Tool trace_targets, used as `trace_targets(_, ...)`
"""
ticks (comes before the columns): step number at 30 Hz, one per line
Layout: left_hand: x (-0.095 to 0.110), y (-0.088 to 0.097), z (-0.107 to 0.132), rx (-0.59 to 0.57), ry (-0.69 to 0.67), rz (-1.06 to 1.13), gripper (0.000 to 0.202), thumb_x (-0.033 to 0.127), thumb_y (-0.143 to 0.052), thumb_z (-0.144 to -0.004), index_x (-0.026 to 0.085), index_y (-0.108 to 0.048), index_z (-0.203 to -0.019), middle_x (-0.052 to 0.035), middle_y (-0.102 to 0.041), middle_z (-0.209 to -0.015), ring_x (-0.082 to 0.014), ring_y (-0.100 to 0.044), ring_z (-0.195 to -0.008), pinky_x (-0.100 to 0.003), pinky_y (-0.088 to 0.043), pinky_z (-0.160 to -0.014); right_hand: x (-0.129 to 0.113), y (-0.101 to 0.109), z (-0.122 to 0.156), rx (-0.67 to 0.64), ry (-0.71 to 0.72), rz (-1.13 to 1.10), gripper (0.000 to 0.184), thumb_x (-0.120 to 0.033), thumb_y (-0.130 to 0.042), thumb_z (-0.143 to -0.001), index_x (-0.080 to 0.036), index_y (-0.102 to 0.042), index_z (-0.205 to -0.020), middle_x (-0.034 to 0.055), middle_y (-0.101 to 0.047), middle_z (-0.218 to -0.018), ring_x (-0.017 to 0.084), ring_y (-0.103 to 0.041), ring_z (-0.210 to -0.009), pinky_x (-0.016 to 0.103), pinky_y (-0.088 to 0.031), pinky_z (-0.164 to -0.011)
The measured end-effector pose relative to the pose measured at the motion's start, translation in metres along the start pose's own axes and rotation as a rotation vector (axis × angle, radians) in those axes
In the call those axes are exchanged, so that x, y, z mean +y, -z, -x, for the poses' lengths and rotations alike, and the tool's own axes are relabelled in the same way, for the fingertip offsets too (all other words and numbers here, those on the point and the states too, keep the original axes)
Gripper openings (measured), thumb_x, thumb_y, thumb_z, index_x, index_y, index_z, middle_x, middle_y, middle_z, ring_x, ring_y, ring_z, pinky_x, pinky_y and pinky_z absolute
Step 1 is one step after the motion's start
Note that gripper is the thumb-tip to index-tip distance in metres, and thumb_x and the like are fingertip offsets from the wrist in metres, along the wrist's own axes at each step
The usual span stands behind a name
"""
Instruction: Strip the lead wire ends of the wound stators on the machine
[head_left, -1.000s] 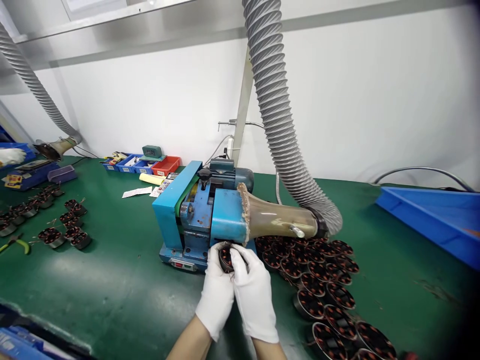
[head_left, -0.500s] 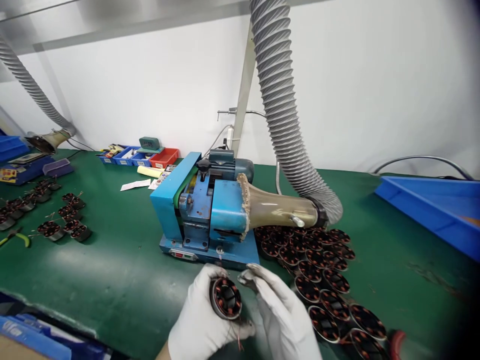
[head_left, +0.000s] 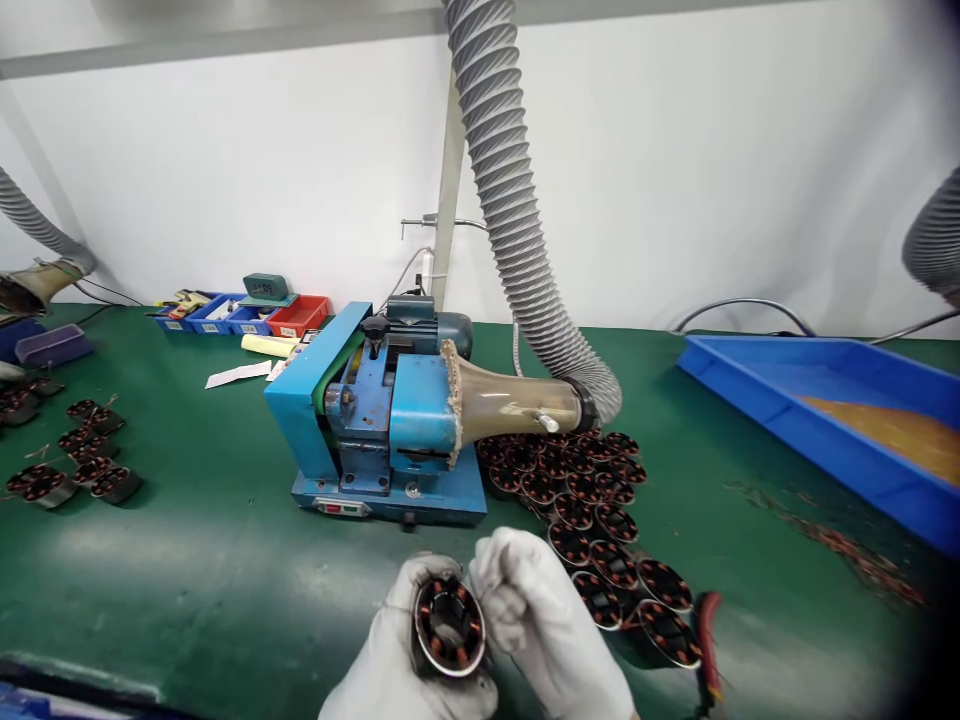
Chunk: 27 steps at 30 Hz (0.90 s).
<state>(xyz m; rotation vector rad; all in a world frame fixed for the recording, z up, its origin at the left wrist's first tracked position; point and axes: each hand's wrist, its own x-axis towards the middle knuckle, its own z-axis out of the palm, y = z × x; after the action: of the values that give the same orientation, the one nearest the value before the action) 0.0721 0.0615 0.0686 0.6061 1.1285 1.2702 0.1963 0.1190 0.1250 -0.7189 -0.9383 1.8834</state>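
Observation:
A ring-shaped motor stator (head_left: 481, 640) with a silvery rim and copper windings sits in my left hand (head_left: 394, 655), its open face turned up toward me. The white-gloved fingers wrap round its outside. Close against the stator's right side is my right hand (head_left: 544, 625), also gloved, with the fingers curled and pinched together. Whatever the right fingers may hold is hidden; thin lead wires could be there, but I cannot make them out. Just beyond both hands stands a blue belt machine (head_left: 427, 410) with a red and green switch.
Many similar stators (head_left: 574, 512) stand to the right of the machine. Red-handled pliers (head_left: 706, 630) lie beside them. A blue tray (head_left: 757, 375) and wire scraps (head_left: 862, 560) are further right. A grey hose (head_left: 510, 220) hangs above. More stators (head_left: 94, 440) lie left.
My view has turned to the right. My right hand's fingers, stretched out before, are now curled in beside the stator. The stator has tipped more toward me in my left hand.

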Motion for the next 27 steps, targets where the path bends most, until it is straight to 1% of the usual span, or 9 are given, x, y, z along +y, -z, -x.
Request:
trace_targets(2, 0.000, 0.004, 0.008, 0.024, -0.054, -0.151, 0.049, 0.028, -0.081, -0.052, 0.020, -0.063, -0.097, -0.0078, -0.065, -0.098, -0.0254, -0.065, -0.080, -0.038, -0.054, -0.074, -0.002, 0.000, 0.002, 0.091, -0.045, -0.235, 0.034, -0.050, -0.077, -0.063, -0.019, -0.065, -0.058, -0.0073, -0.038, -0.046, 0.003, -0.028, -0.036, 0.015, -0.025, -0.035)
trace_targets(5, 0.006, 0.006, 0.024, 0.062, -0.233, -0.320, 0.063, 0.020, -0.075, -0.058, 0.023, -0.054, -0.116, -0.0091, -0.054, -0.124, -0.0287, -0.056, -0.109, -0.038, -0.047, -0.092, -0.003, -0.007, 0.007, 0.048, -0.048, -0.052, 0.039, -0.049, -0.082, -0.054, -0.020, -0.072, -0.078, -0.0009, -0.054, -0.059, 0.011, -0.048, -0.050, 0.022, -0.041, -0.047)
trace_targets(8, 0.011, 0.000, 0.030, 0.063, -0.596, -0.509, 0.050, 0.018, -0.064, -0.071, 0.025, -0.050, -0.119, -0.0091, -0.050, -0.124, -0.0263, -0.049, -0.118, -0.039, -0.041, -0.099, -0.002, -0.013, 0.008, 0.044, 0.040, 0.286, 0.027, -0.039, -0.083, -0.058, -0.016, -0.073, -0.069, 0.0034, -0.059, -0.065, 0.015, -0.053, -0.063, 0.025, -0.043, -0.059)
trace_targets(11, 0.010, -0.007, 0.026, 0.125, -0.872, -0.666, 0.044, 0.012, -0.060, -0.075, 0.025, -0.046, -0.115, -0.0078, -0.048, -0.111, -0.0218, -0.052, -0.108, -0.034, -0.046, -0.091, -0.006, -0.008, 0.003, 0.100, 0.065, 0.125, 0.025, -0.039, -0.077, -0.067, -0.015, -0.069, -0.062, -0.0007, -0.051, -0.053, 0.009, -0.043, -0.048, 0.021, -0.035, -0.047)
trace_targets(13, 0.010, -0.008, 0.022, 0.155, -0.912, -0.699, 0.044, 0.011, -0.061, -0.072, 0.024, -0.046, -0.110, -0.0060, -0.046, -0.104, -0.0198, -0.053, -0.101, -0.031, -0.049, -0.085, -0.010, -0.002, -0.001, 0.159, 0.094, -0.097, 0.024, -0.039, -0.076, -0.068, -0.017, -0.068, -0.068, -0.0038, -0.047, -0.050, 0.006, -0.038, -0.045, 0.018, -0.033, -0.044)
trace_targets(15, 0.012, -0.008, 0.020, 0.164, -0.900, -0.694, 0.046, 0.010, -0.063, -0.068, 0.024, -0.046, -0.108, -0.0050, -0.046, -0.102, -0.0194, -0.053, -0.098, -0.030, -0.049, -0.083, -0.012, 0.001, -0.004, 0.172, 0.106, -0.113, 0.024, -0.040, -0.075, -0.069, -0.018, -0.069, -0.074, -0.0027, -0.050, -0.055, 0.008, -0.043, -0.048, 0.019, -0.037, -0.047)
trace_targets(19, 0.016, -0.010, 0.017, 0.120, -0.884, -0.639, 0.050, 0.009, -0.066, -0.064, 0.026, -0.051, -0.109, -0.0049, -0.050, -0.102, -0.0212, -0.056, -0.095, -0.034, -0.051, -0.082, -0.009, -0.013, -0.006, 0.018, 0.045, 0.351, 0.018, -0.033, -0.072, -0.067, -0.015, -0.071, -0.071, 0.0048, -0.063, -0.069, 0.016, -0.057, -0.064, 0.027, -0.045, -0.062)
trace_targets(23, 0.012, -0.014, 0.017, 0.153, -0.880, -0.609, 0.051, 0.005, -0.067, -0.063, 0.025, -0.053, -0.107, -0.0047, -0.050, -0.101, -0.0210, -0.058, -0.094, -0.032, -0.053, -0.079, -0.006, -0.027, -0.006, 0.050, 0.107, 0.586, 0.016, -0.026, -0.063, -0.067, -0.017, -0.065, -0.053, 0.0014, -0.059, -0.059, 0.015, -0.054, -0.058, 0.024, -0.043, -0.056)
trace_targets(27, 0.007, -0.013, 0.020, 0.238, -0.899, -0.607, 0.047, 0.003, -0.061, -0.067, 0.025, -0.049, -0.107, -0.0047, -0.046, -0.101, -0.0178, -0.056, -0.090, -0.028, -0.053, -0.074, -0.010, -0.012, -0.001, 0.084, 0.197, 0.824, 0.018, -0.024, -0.060, -0.073, -0.019, -0.068, -0.058, 0.0020, -0.063, -0.063, 0.015, -0.056, -0.062, 0.024, -0.043, -0.060)
